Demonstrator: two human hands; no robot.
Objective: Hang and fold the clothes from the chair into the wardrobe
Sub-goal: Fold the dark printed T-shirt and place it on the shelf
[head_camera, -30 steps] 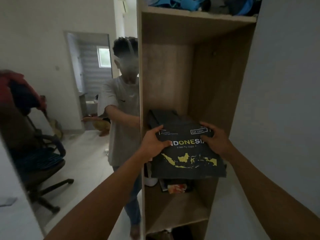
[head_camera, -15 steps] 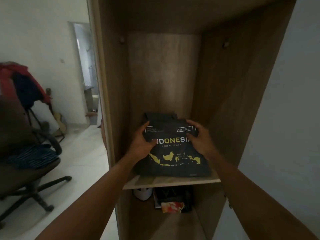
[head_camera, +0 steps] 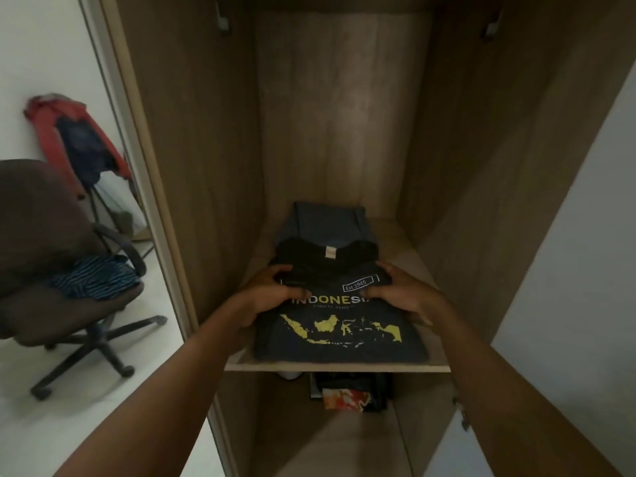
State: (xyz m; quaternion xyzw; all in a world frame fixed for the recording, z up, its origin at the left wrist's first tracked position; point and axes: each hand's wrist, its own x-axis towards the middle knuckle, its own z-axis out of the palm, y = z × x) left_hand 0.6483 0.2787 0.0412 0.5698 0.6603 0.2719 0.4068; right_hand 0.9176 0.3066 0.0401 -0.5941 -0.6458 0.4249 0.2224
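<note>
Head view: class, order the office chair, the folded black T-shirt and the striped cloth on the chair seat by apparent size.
1. Office chair
2. Black T-shirt, though it sits nearer the camera
3. Striped cloth

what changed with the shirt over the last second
The folded shirt went from held in the air at the wardrobe's front onto the shelf, overlapping the front of a grey garment. Both hands, left hand and right hand, moved in with it and keep their grip on its sides. The striped cloth stays on the chair.
</note>
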